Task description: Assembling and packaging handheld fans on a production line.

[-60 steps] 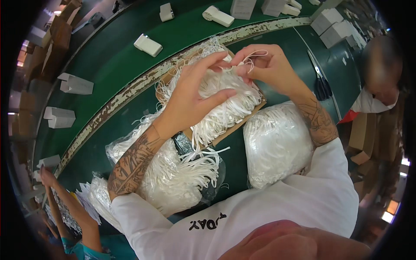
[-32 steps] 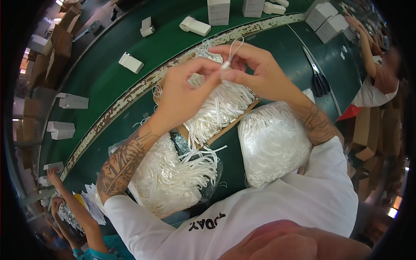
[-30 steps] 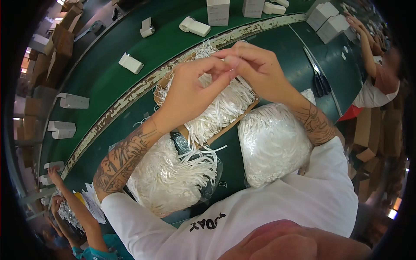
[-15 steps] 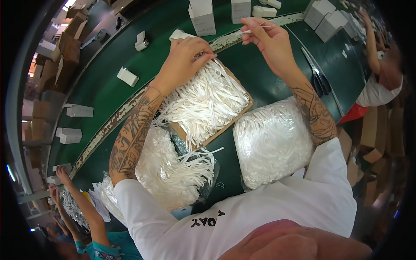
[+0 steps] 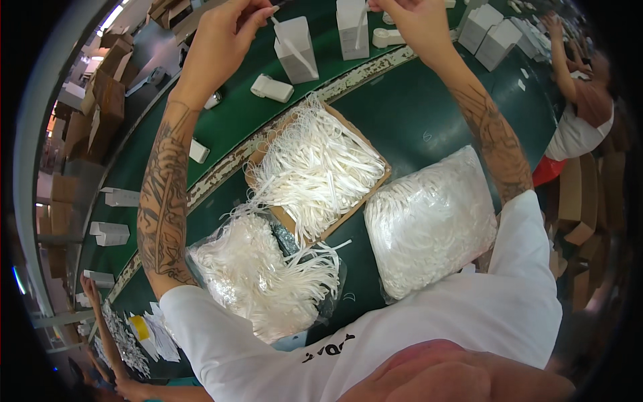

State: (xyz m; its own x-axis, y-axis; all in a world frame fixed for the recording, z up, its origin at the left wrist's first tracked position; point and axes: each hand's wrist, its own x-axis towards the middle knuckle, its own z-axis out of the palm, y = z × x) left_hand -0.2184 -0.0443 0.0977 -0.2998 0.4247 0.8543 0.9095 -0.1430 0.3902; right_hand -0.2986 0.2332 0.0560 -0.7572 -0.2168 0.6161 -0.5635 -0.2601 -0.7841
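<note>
Both arms reach out over the green belt at the far side. My left hand (image 5: pixel 231 33) is closed in a pinch on a thin white wrist strap (image 5: pixel 297 53), which dangles in front of a white box (image 5: pixel 303 67). My right hand (image 5: pixel 418 23), at the top edge, pinches another white strap (image 5: pixel 362 30) hanging in front of a second white box (image 5: pixel 347 47). Some fingertips of both hands are cut off by the picture's edge. Below the hands, a shallow cardboard box (image 5: pixel 356 198) holds a heap of loose white straps (image 5: pixel 328 164).
Clear plastic bags of straps lie nearer me, one opened (image 5: pixel 261 275) and one full (image 5: pixel 429 224). Small white devices (image 5: pixel 272 88) and white boxes (image 5: pixel 120 197) stand on the belt (image 5: pixel 234 144). Co-workers' arms show at the left (image 5: pixel 110 335) and right (image 5: pixel 559 60).
Both hands have moved away from me, the left off the strap heap and up left. A strap now hangs from each hand. The scissors at the right are no longer visible.
</note>
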